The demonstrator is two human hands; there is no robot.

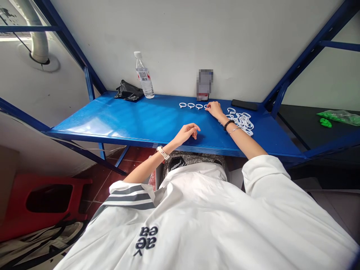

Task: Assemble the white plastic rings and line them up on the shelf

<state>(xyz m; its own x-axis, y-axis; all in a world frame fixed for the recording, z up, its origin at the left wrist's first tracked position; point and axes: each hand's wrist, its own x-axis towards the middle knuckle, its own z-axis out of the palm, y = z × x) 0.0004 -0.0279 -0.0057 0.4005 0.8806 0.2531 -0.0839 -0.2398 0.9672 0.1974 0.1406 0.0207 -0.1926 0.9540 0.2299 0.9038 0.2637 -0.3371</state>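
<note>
Near the back of the blue table, white plastic rings with small tabs [191,107] lie spaced out in a row. My right hand [215,110] is at the right end of this row, its fingertips pinched on a white ring [206,107] that they partly cover. Under and beside my right wrist is a loose pile of similar white rings [244,122]. My left hand [188,133] hovers over the table's front part, fingers loosely bent and apart, holding nothing.
On the blue table [135,120], a water bottle [145,82] and black plastic bag [128,91] stand back left. A phone [204,85] leans on the wall; a black flat object [244,105] lies back right. Blue frame posts flank the table. A red stool [17,195] is lower left.
</note>
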